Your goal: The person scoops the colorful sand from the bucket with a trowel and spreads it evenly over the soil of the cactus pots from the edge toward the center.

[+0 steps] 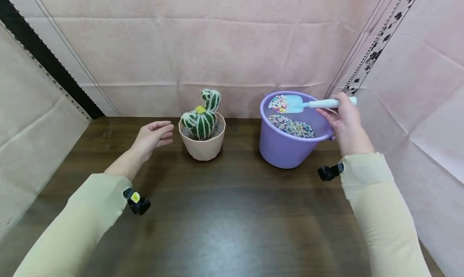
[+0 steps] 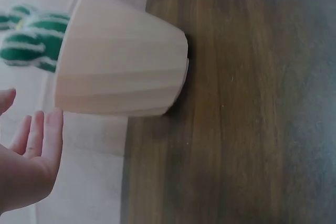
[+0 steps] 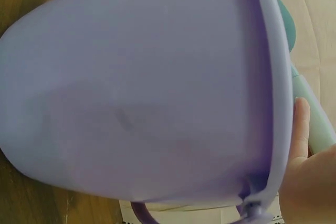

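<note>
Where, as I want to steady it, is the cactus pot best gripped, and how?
The pot is probably best taken by its wall under the rim, from the left, nearest the left hand: the pot stands upright, widens upward, and the cactus rises from its opening.

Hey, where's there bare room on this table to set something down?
Widest: the tabletop in front of the cactus pot and bucket, between the sleeves. A smaller gap lies between pot and bucket. Crowded: just left of the pot, by the left grip, and over the bucket, where the right grip holds the scoop.
</note>
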Available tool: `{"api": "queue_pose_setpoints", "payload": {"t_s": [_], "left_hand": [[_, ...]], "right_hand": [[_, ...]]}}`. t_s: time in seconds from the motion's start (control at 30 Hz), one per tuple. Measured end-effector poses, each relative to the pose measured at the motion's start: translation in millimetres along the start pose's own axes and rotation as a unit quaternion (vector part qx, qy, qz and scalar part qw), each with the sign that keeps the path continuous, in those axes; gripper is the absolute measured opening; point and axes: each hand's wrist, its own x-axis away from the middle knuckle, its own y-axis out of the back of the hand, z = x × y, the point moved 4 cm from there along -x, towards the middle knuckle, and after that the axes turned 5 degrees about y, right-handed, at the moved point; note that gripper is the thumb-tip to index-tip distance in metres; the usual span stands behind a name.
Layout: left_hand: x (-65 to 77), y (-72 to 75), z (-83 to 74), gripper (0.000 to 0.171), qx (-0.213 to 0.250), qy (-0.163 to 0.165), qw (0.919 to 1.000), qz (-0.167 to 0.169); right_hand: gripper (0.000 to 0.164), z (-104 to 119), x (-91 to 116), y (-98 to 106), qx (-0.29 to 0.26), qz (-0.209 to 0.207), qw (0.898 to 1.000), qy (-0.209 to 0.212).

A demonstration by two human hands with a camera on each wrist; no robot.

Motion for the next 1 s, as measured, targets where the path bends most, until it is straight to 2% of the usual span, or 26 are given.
{"api": "queue_pose_setpoints", "payload": {"t_s": [0.1, 0.2, 0.53, 0.77, 1.0], "left_hand": [[-7.6, 0.8, 4.0, 0.061, 0.002, 0.017, 0.9998, -0.008], [-14.0, -4.3, 6.4, 0.063, 0.013, 0.031, 0.9994, -0.010], [-23.4, -19.7, 10.3, 0.057, 0.070, 0.062, 0.9955, -0.018], [-24.8, -22.0, 11.9, 0.050, 0.041, 0.087, 0.9947, -0.037], [-24.7, -24.8, 6.7, 0.045, 0.036, 0.089, 0.9925, -0.076]], "right_hand": [[0.018, -3.7, 0.7, -6.4, -0.004, 0.006, 1.000, 0.000], [0.018, -7.7, 2.0, -13.5, -0.001, 0.017, 1.000, 0.001], [0.016, -27.3, 11.4, -38.0, 0.022, 0.046, 0.999, -0.015], [0.018, -43.0, 16.1, -53.3, 0.042, 0.066, 0.997, -0.019], [0.012, -58.9, 17.0, -64.4, 0.057, 0.083, 0.995, -0.022]]}}
